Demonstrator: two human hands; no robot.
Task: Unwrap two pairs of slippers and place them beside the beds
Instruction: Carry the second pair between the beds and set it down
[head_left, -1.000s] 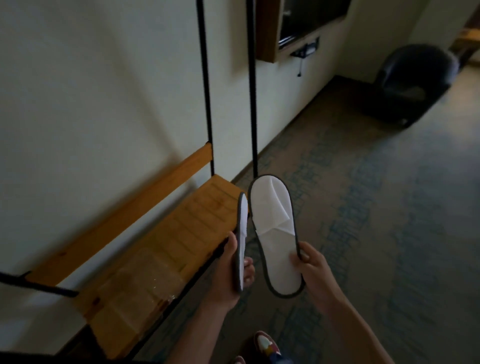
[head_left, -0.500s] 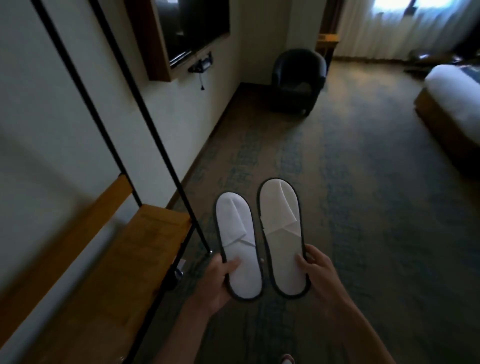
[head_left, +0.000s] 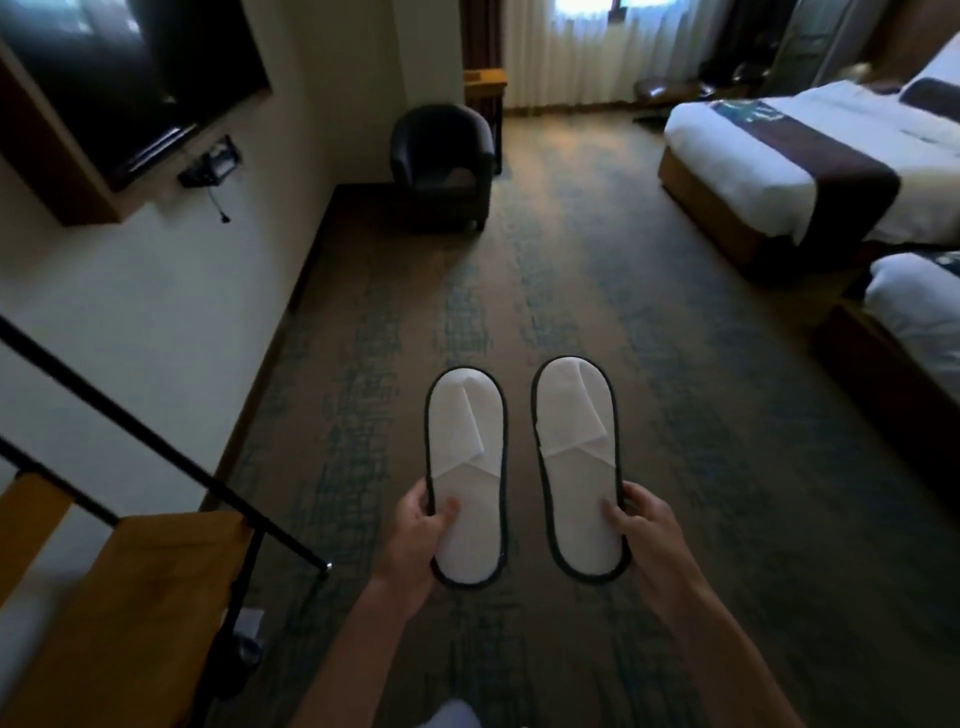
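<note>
I hold two flat white slippers with dark rims, toes pointing away, above the carpet. My left hand (head_left: 415, 540) grips the heel end of the left slipper (head_left: 465, 467), thumb on top. My right hand (head_left: 649, 535) grips the heel end of the right slipper (head_left: 576, 457) the same way. The two slippers are parallel with a small gap between them. No wrapping is on them. Two beds stand at the right: a far bed (head_left: 789, 171) with white linen and a dark runner, and the corner of a near bed (head_left: 914, 306).
A wooden luggage bench (head_left: 135, 613) with black metal rods sits at the lower left against the wall. A wall-mounted TV (head_left: 119, 73) hangs at the upper left. A dark armchair (head_left: 441, 161) stands ahead by the curtained window. Patterned carpet (head_left: 701, 415) stretches between me and the beds.
My view has swung right from the bench and wall into the room, bringing the beds into sight. The left slipper turned from edge-on to flat, and the two slippers moved slightly apart.
</note>
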